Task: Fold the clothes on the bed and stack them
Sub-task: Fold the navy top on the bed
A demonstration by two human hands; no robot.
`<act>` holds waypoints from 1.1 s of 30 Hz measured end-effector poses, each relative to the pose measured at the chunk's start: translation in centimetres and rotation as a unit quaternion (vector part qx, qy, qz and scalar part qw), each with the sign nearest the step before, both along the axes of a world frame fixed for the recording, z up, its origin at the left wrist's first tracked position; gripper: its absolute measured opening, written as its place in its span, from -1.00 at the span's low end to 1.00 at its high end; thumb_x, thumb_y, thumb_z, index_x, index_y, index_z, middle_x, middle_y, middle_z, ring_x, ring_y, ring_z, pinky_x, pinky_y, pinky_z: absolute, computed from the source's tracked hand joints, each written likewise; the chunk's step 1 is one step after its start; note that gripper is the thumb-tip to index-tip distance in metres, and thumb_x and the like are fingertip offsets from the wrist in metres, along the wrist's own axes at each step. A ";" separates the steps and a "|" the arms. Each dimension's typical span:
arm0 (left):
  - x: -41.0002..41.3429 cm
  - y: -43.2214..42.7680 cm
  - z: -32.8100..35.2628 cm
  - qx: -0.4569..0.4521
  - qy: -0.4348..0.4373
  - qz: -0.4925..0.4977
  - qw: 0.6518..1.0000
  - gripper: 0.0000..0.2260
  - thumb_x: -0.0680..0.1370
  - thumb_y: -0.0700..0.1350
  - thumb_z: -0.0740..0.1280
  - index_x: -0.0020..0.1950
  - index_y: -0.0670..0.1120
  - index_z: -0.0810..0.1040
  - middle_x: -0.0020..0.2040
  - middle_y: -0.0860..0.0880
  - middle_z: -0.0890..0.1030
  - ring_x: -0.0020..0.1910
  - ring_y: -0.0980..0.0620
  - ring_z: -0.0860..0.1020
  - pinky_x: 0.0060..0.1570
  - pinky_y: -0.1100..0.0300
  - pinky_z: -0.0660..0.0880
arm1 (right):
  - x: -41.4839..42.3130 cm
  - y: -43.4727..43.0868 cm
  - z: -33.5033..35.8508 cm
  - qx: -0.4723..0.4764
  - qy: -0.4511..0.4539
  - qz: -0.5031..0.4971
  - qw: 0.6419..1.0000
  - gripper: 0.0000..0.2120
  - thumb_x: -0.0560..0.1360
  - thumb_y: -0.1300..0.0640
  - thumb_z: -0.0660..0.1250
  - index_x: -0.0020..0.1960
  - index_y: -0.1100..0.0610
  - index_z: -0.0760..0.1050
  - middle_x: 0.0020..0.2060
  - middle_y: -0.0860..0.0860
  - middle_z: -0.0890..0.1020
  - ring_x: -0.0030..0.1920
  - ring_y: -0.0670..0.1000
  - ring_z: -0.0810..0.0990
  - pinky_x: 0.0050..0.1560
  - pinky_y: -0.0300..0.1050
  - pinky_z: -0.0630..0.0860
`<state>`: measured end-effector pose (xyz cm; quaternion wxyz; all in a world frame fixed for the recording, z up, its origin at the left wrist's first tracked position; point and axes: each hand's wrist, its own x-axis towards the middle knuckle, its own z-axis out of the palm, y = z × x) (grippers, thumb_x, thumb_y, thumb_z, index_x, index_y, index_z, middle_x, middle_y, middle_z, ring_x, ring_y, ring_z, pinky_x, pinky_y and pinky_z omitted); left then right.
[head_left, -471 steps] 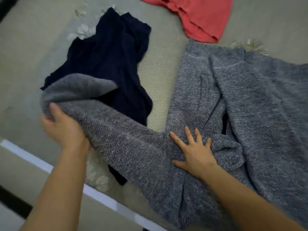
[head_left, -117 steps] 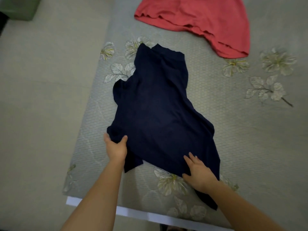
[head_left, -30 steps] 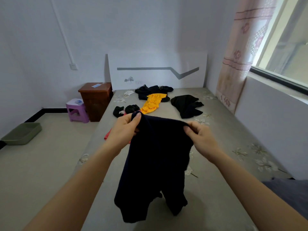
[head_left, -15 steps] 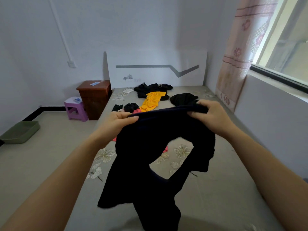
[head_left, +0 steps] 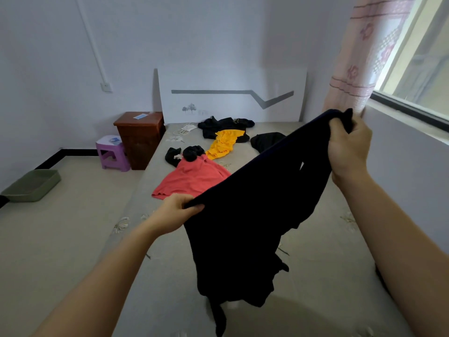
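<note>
The navy garment (head_left: 243,227) hangs in the air over the near end of the bed (head_left: 328,276), stretched on a slant between the person's two hands. Its top edge runs from low on the left up to high on the right, and the rest of the cloth drops in loose folds, with the lowest tail dangling just above the mattress. The left hand (head_left: 175,210) holds the lower end, its fingers (head_left: 192,207) curled over the hem and pinching it against the thumb. The right hand (head_left: 347,147) is raised near the window side, fist closed round a bunched corner of the cloth that pokes out above the knuckles.

Beyond the garment, a coral top (head_left: 192,178) lies spread flat on the bed. Just behind it sit two small black bundles (head_left: 192,153), and past those a crumpled yellow garment (head_left: 223,142) rests against a pile of black clothes (head_left: 223,125) by the white headboard (head_left: 230,93). Another black piece (head_left: 264,141) lies to the right of the yellow one, partly hidden by the navy cloth. A white face mask (head_left: 188,128) lies near the bed's far left corner.

Beside the bed on the left stand a brown wooden nightstand (head_left: 141,139) and a purple plastic stool (head_left: 111,152). A green tray (head_left: 31,184) sits on the floor by the wall. On the right, a pink patterned curtain (head_left: 359,57) hangs beside the window (head_left: 418,57).
</note>
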<state>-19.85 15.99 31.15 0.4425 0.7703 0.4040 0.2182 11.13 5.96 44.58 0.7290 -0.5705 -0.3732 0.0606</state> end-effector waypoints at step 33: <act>-0.6 -1.7 8.1 -0.096 -0.107 0.303 0.942 -0.82 0.58 -0.09 0.28 -0.20 -0.11 0.51 -0.21 -0.12 0.57 -0.29 -0.04 0.53 -0.23 0.17 0.44 | -6.8 -1.1 -16.0 -0.427 -0.102 0.357 0.824 -0.60 0.57 0.29 0.21 -0.42 0.10 0.26 -0.54 -0.11 0.31 -0.56 -0.21 0.24 -0.46 -0.31 0.18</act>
